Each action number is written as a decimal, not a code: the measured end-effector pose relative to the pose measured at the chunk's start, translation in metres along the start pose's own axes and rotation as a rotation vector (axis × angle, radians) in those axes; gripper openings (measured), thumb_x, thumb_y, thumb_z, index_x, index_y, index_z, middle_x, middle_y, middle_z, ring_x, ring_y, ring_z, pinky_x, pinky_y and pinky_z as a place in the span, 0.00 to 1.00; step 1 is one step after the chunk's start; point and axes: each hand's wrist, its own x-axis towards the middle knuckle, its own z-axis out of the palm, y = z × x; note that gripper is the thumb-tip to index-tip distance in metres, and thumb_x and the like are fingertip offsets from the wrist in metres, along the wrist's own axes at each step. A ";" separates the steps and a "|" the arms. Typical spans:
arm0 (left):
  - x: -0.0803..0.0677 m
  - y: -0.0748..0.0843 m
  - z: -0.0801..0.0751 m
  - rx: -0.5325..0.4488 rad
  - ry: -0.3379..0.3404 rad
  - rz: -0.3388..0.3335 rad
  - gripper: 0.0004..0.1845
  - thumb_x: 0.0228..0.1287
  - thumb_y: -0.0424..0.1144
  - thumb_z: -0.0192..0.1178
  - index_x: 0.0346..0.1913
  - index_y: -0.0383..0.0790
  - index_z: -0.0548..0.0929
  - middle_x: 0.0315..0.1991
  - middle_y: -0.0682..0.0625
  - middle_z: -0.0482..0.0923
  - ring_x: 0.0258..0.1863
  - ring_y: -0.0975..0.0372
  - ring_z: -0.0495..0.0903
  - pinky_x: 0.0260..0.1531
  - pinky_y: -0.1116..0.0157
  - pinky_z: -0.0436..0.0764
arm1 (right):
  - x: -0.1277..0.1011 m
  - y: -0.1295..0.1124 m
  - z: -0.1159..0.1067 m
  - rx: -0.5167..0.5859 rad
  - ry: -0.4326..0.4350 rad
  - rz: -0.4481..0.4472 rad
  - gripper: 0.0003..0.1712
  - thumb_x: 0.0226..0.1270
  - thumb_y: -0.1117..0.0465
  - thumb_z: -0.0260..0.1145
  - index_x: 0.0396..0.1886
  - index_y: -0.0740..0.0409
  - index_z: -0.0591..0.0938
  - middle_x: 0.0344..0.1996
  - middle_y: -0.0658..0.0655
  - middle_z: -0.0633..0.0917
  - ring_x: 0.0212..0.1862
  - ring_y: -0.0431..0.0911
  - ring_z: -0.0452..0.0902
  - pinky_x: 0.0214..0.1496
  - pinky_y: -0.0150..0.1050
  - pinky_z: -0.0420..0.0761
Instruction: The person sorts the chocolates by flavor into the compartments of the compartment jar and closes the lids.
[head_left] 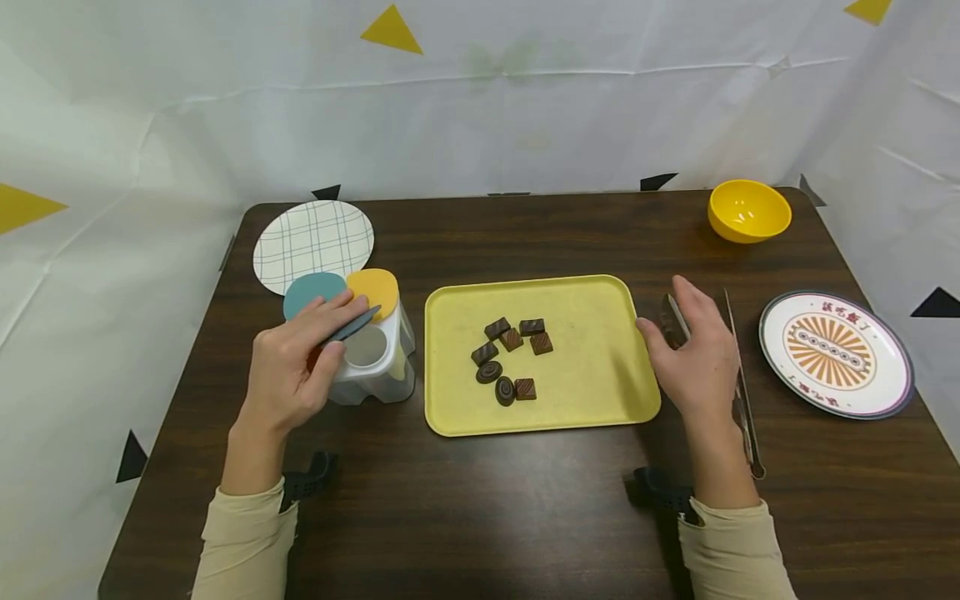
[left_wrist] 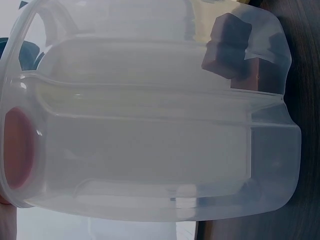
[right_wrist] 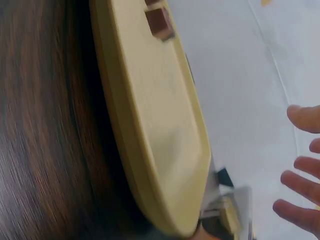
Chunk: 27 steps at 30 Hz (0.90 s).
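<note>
Translucent plastic made up the container [head_left: 375, 358], which stood on the dark wooden table [head_left: 525, 517] just left of the yellow tray [head_left: 600, 392], with teal and yellow flip lids raised at its far side. The left hand [head_left: 296, 367] wrapped around the container's near-left side, fingers curled against it, with a dark lid flap [head_left: 352, 325] lying beneath the fingertips. From the left wrist view the container's clear wall [left_wrist: 150, 145] filled the frame, and a brown chocolate [left_wrist: 227, 45] showed through it near the top. The right hand [head_left: 693, 358] hovered over the table just beside the tray's right edge, fingers loosely extended and gripping nothing; metal tongs [head_left: 742, 392] lay beneath and to the right of it. Several chocolates [head_left: 510, 354] sat clustered in the middle of the tray. Farther off were a yellow bowl [head_left: 748, 210], a patterned plate [head_left: 836, 354] at the right, and a checked plate [head_left: 313, 242] behind the container.
</note>
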 end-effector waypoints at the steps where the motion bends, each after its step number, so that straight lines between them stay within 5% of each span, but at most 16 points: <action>1: 0.000 0.000 0.000 0.000 0.000 0.001 0.26 0.70 0.51 0.46 0.56 0.37 0.84 0.52 0.48 0.84 0.55 0.50 0.80 0.61 0.48 0.71 | 0.000 -0.003 0.003 0.010 -0.018 -0.030 0.36 0.58 0.61 0.74 0.68 0.58 0.74 0.65 0.59 0.76 0.65 0.57 0.70 0.64 0.58 0.69; 11: 0.001 0.000 0.000 -0.014 -0.004 0.004 0.25 0.63 0.49 0.50 0.54 0.38 0.85 0.53 0.47 0.83 0.55 0.49 0.80 0.61 0.46 0.71 | -0.007 -0.037 0.034 0.029 -0.249 -0.298 0.35 0.58 0.59 0.74 0.66 0.57 0.76 0.59 0.60 0.80 0.57 0.57 0.78 0.50 0.57 0.78; 17: 0.000 -0.001 -0.001 -0.012 -0.017 0.009 0.25 0.60 0.50 0.52 0.53 0.39 0.86 0.53 0.47 0.83 0.56 0.49 0.80 0.61 0.45 0.71 | -0.008 -0.064 0.048 0.089 -0.338 -0.464 0.34 0.58 0.58 0.75 0.65 0.57 0.77 0.59 0.56 0.80 0.59 0.52 0.77 0.51 0.51 0.80; 22: -0.001 0.000 -0.001 -0.012 -0.032 0.012 0.26 0.59 0.53 0.53 0.53 0.39 0.86 0.54 0.47 0.83 0.56 0.49 0.79 0.61 0.45 0.70 | -0.009 -0.086 0.059 0.139 -0.372 -0.605 0.33 0.59 0.58 0.75 0.65 0.58 0.77 0.60 0.55 0.80 0.46 0.46 0.82 0.47 0.45 0.81; 27: -0.001 -0.001 -0.002 0.002 -0.044 0.015 0.27 0.59 0.55 0.54 0.52 0.39 0.86 0.54 0.46 0.82 0.57 0.49 0.79 0.61 0.45 0.70 | -0.011 -0.110 0.073 0.177 -0.419 -0.743 0.32 0.60 0.58 0.73 0.65 0.58 0.77 0.61 0.55 0.79 0.56 0.46 0.79 0.53 0.42 0.79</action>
